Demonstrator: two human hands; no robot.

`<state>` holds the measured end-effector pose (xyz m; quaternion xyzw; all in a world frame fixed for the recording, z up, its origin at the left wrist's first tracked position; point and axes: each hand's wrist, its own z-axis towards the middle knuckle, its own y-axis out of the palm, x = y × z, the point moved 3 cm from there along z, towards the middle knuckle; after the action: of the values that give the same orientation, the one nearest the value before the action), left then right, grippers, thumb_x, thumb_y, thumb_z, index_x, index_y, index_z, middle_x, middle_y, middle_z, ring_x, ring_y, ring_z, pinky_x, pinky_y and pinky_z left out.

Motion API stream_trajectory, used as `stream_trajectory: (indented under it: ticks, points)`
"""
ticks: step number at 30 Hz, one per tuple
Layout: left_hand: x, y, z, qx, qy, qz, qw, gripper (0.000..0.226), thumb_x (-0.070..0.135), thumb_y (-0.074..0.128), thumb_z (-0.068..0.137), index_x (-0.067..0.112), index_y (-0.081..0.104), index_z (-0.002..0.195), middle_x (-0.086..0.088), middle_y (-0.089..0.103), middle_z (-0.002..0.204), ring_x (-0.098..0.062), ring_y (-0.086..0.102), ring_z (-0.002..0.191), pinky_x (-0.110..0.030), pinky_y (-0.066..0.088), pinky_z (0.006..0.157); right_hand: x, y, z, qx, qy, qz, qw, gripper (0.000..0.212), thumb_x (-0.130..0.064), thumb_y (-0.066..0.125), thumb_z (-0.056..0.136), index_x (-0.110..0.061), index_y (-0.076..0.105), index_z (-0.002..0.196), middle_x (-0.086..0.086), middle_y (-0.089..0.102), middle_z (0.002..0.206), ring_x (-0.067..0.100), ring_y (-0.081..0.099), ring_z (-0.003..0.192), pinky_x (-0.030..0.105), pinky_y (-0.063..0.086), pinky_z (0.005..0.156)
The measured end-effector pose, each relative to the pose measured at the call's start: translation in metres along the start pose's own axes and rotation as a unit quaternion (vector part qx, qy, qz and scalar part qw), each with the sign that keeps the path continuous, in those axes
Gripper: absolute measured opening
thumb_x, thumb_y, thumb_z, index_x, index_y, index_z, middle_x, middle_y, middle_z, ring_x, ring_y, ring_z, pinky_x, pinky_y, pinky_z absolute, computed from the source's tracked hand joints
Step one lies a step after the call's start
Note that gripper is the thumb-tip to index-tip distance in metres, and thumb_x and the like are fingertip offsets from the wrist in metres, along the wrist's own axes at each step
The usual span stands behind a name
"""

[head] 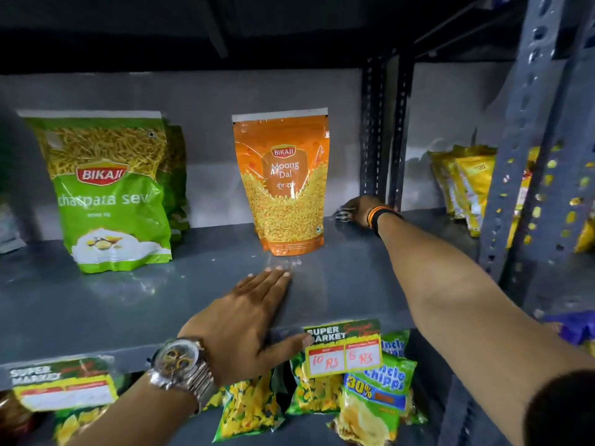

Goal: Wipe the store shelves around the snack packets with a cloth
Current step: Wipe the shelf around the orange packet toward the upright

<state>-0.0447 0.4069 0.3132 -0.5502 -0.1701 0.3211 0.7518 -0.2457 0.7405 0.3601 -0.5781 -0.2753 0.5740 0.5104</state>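
Observation:
A grey metal shelf (128, 304) holds a green Bikaji sev packet (112, 194) on the left and an orange Moong Dal packet (285, 181) in the middle, both upright. My right hand (359, 209) reaches to the back right corner of the shelf, just right of the orange packet, fingers curled down onto a dark bit of cloth (342, 216) that is mostly hidden under them. My left hand (251, 320), with a metal watch on the wrist, lies flat and open on the shelf's front edge, in front of the orange packet.
Slotted steel uprights (380, 130) stand behind my right hand, and another (521, 162) at the right front. Yellow packets (467, 185) fill the neighbouring bay. Below the shelf lie several small chip packets (373, 394) and price tags (344, 349) on its front lip.

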Motion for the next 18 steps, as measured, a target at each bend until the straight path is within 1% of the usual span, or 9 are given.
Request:
stream_trajectory:
  ticks: [2, 4, 7, 9, 11, 13, 15, 16, 18]
  points:
    - [-0.001, 0.001, 0.001, -0.007, -0.002, -0.003, 1.000, 0.104, 0.087, 0.023, 0.088, 0.015, 0.010, 0.162, -0.002, 0.012, 0.169, -0.015, 0.012, 0.155, -0.030, 0.002, 0.125, -0.016, 0.003, -0.003, -0.024, -0.045, 0.052, 0.997, 0.035, -0.010, 0.064, 0.086, -0.013, 0.067, 0.121, 0.010, 0.066, 0.125, 0.034, 0.060, 0.118, 0.041, 0.046, 0.104]
    - [0.000, 0.000, 0.002, -0.011, -0.003, -0.002, 1.000, 0.104, 0.087, 0.021, 0.088, 0.016, 0.008, 0.163, -0.001, 0.009, 0.169, -0.014, 0.009, 0.156, -0.029, 0.002, 0.125, -0.020, 0.009, 0.005, -0.039, -0.078, 0.063, 0.994, 0.035, -0.009, 0.064, 0.086, -0.017, 0.069, 0.119, 0.006, 0.067, 0.126, 0.029, 0.062, 0.116, 0.037, 0.047, 0.105]
    - [0.001, -0.001, 0.002, -0.017, 0.000, 0.001, 1.000, 0.105, 0.087, 0.020, 0.087, 0.014, 0.010, 0.162, -0.004, 0.013, 0.169, -0.016, 0.013, 0.156, -0.029, 0.003, 0.125, -0.029, 0.006, -0.015, -0.067, -0.094, 0.070, 0.991, 0.036, -0.005, 0.063, 0.086, -0.012, 0.067, 0.122, 0.011, 0.066, 0.127, 0.029, 0.061, 0.117, 0.033, 0.048, 0.101]
    - [0.002, -0.001, 0.001, -0.024, 0.001, 0.003, 1.000, 0.106, 0.087, 0.018, 0.087, 0.013, 0.009, 0.162, -0.005, 0.013, 0.169, -0.017, 0.013, 0.156, -0.029, 0.004, 0.125, -0.031, 0.001, -0.036, -0.073, -0.109, 0.077, 0.988, 0.038, 0.005, 0.060, 0.087, -0.009, 0.066, 0.123, 0.010, 0.065, 0.126, 0.024, 0.062, 0.113, 0.023, 0.045, 0.092]
    - [0.003, -0.002, 0.001, -0.034, 0.003, 0.006, 0.999, 0.105, 0.086, 0.021, 0.089, 0.012, 0.008, 0.162, -0.006, 0.012, 0.170, -0.018, 0.012, 0.156, -0.030, 0.004, 0.125, -0.028, -0.005, -0.058, -0.066, -0.106, 0.071, 0.990, 0.040, 0.003, 0.058, 0.089, -0.015, 0.066, 0.124, 0.006, 0.068, 0.120, 0.017, 0.063, 0.099, 0.017, 0.046, 0.083]
    - [0.005, -0.005, 0.001, -0.042, 0.001, 0.002, 0.999, 0.103, 0.083, 0.025, 0.090, 0.011, 0.009, 0.162, -0.007, 0.014, 0.169, -0.020, 0.013, 0.156, -0.031, 0.006, 0.124, -0.028, -0.012, -0.087, -0.068, -0.104, 0.077, 0.989, 0.040, -0.001, 0.059, 0.090, -0.018, 0.065, 0.126, 0.002, 0.067, 0.107, 0.007, 0.059, 0.074, 0.007, 0.045, 0.064]
    - [0.006, -0.008, 0.001, -0.052, -0.004, -0.002, 0.999, 0.102, 0.081, 0.026, 0.090, 0.011, 0.010, 0.162, -0.008, 0.014, 0.169, -0.022, 0.014, 0.155, -0.032, 0.008, 0.124, -0.027, -0.018, -0.117, -0.054, -0.103, 0.085, 0.990, 0.040, -0.003, 0.060, 0.091, -0.016, 0.062, 0.129, -0.002, 0.061, 0.103, -0.005, 0.049, 0.061, -0.002, 0.035, 0.047]
    - [0.007, -0.009, 0.000, -0.055, -0.005, 0.000, 0.998, 0.101, 0.081, 0.026, 0.090, 0.011, 0.009, 0.162, -0.009, 0.014, 0.169, -0.023, 0.015, 0.155, -0.033, 0.010, 0.124, -0.026, -0.022, -0.132, -0.048, -0.106, 0.090, 0.989, 0.040, -0.002, 0.060, 0.091, -0.014, 0.062, 0.129, -0.002, 0.060, 0.103, -0.007, 0.050, 0.058, -0.002, 0.035, 0.046]
    - [0.007, -0.010, -0.001, -0.056, -0.001, 0.000, 0.998, 0.099, 0.079, 0.027, 0.092, 0.011, 0.009, 0.162, -0.009, 0.014, 0.169, -0.024, 0.017, 0.154, -0.036, 0.013, 0.124, -0.028, -0.027, -0.165, -0.062, -0.124, 0.091, 0.986, 0.039, -0.002, 0.060, 0.091, -0.016, 0.063, 0.128, -0.001, 0.063, 0.104, -0.006, 0.053, 0.060, 0.000, 0.040, 0.051]
